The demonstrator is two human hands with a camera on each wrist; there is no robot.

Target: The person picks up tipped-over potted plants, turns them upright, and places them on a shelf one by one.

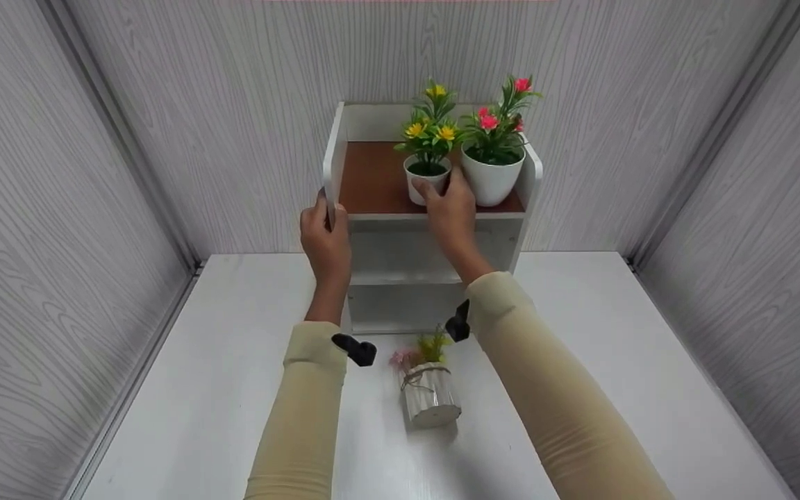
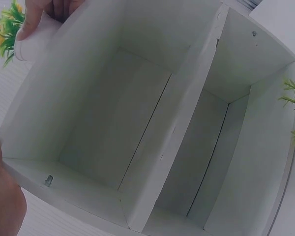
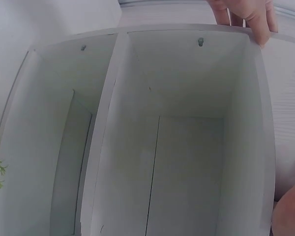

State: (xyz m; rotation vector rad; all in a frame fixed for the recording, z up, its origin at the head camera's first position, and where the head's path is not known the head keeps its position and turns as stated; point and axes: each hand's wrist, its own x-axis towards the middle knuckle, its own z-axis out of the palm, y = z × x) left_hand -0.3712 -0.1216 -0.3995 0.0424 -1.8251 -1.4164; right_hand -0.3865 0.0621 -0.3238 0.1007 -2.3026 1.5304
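On the brown top board [image 1: 372,180] of a white shelf unit [image 1: 400,251], a small white pot of yellow artificial flowers [image 1: 430,142] stands near the front. My right hand [image 1: 454,217] grips this pot, thumb on its near side. At its right stands a larger white pot with pink flowers [image 1: 494,177], close beside the right hand's fingers. My left hand [image 1: 327,239] holds the front edge of the unit's left side panel [image 1: 334,149], thumb on the inner side. The right wrist view also has the left hand [image 3: 248,14] at the panel's edge.
A pot of pale wooden slats with twine [image 1: 433,392] lies tipped over on the white table [image 1: 247,389], its pink and yellow flowers toward the unit. Bare compartments [image 2: 113,118] open below the top board. Grey wood-grain walls [image 1: 198,104] enclose the back and sides.
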